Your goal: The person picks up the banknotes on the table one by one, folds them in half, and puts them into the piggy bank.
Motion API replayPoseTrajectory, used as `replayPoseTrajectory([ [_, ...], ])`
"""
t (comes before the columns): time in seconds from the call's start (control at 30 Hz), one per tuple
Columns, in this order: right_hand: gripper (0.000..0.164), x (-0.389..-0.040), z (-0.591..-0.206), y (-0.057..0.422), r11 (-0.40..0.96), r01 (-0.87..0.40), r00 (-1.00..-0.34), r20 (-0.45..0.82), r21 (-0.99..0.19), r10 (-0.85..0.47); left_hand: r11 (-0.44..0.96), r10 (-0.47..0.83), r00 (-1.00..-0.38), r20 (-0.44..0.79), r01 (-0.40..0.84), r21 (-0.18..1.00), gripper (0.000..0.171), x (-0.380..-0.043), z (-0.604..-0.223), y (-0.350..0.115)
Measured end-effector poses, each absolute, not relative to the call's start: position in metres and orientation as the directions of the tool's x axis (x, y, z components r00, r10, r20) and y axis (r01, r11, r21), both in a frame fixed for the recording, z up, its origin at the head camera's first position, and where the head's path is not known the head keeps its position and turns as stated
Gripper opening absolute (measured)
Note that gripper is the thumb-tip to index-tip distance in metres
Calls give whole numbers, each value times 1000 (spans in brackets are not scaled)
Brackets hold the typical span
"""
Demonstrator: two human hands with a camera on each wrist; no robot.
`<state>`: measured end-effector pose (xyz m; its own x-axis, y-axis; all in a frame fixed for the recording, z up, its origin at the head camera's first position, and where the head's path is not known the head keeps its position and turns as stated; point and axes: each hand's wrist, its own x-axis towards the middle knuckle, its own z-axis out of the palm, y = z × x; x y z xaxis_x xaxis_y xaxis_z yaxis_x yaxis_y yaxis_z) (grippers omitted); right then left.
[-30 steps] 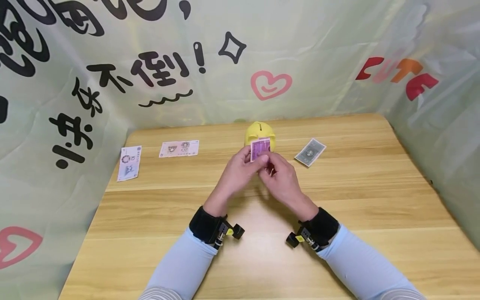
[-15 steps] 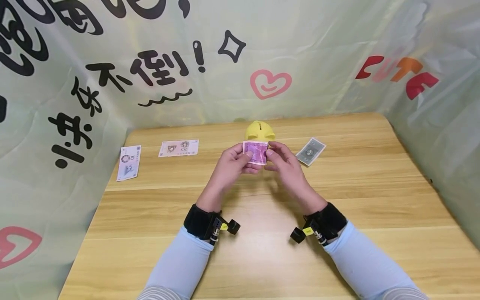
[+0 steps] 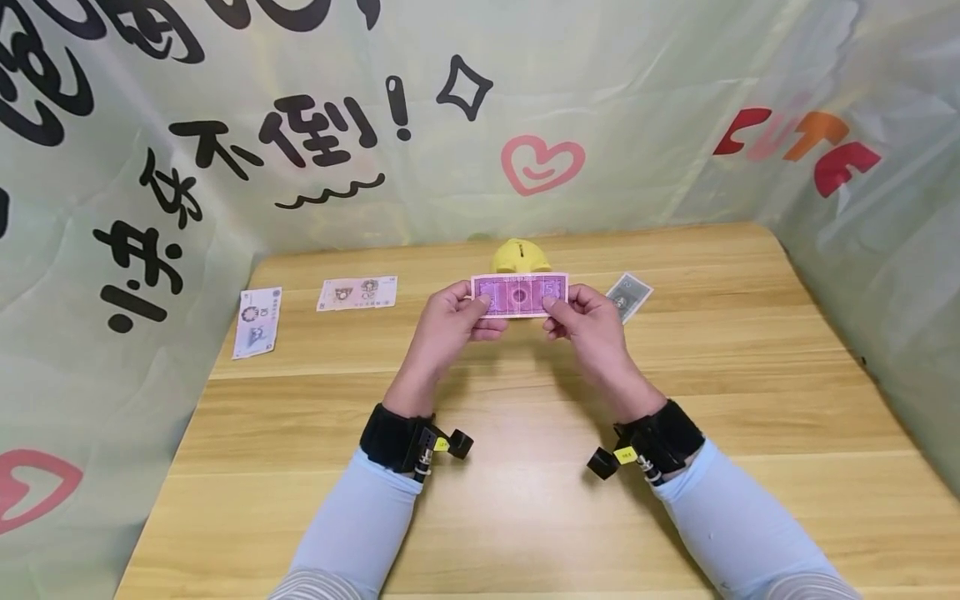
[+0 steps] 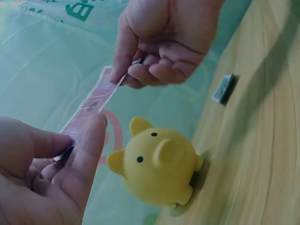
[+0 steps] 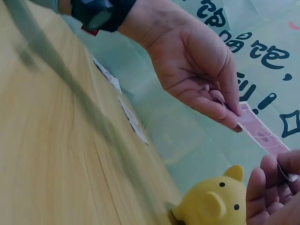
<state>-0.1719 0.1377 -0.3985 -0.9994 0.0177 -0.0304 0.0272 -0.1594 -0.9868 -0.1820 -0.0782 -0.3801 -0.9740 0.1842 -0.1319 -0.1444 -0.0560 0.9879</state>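
In the head view, a purple-pink banknote [image 3: 519, 297] is stretched flat and level between both hands. My left hand [image 3: 442, 333] pinches its left end, thumb on the near face; my right hand [image 3: 596, 337] pinches the right end likewise. Faint crease lines cross the note [image 4: 89, 105] in the left wrist view. Behind it, a yellow piggy bank [image 3: 521, 255] with a slot on top stands at the back of the table, its lower part hidden by the note. Its snout and black eyes show on the piggy bank [image 4: 159, 164] in the left wrist view.
Two pale banknotes lie at the back left: an upright one [image 3: 257, 323] near the edge and a sideways one [image 3: 357, 293]. A grey-green banknote [image 3: 632, 295] lies right of the piggy bank, partly behind my right hand. A printed cloth [image 3: 637, 108] hangs behind the wooden table [image 3: 510, 517].
The purple banknote has gone from a small folded piece to its full width. My hands have moved apart, left hand leftward and right hand rightward, each keeping an end.
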Motion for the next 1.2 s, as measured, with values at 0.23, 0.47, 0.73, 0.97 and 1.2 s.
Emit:
replayPoseTrajectory([
  [0.23,21,-173,-396,143,-66,-34,-997,30,-997,65,42,117,-984,-137,-133,990,10,-181,-377,-80],
  [0.47,20,-173,-396,145,-44,-27,-995,22,-999,99,86,110,-986,-123,-114,990,17,-181,-377,-82],
  [0.73,27,-169,-394,147,-122,-69,-997,63,-990,53,33,112,-988,-104,-101,994,28,-181,-376,-84],
  [0.97,33,-170,-394,146,-83,-50,-999,49,-995,14,-38,114,-989,-95,-100,994,24,-183,-376,-83],
  [1.2,32,-172,-394,143,-36,45,-999,-44,-998,-18,-71,59,-994,-97,-101,992,45,-185,-377,-81],
])
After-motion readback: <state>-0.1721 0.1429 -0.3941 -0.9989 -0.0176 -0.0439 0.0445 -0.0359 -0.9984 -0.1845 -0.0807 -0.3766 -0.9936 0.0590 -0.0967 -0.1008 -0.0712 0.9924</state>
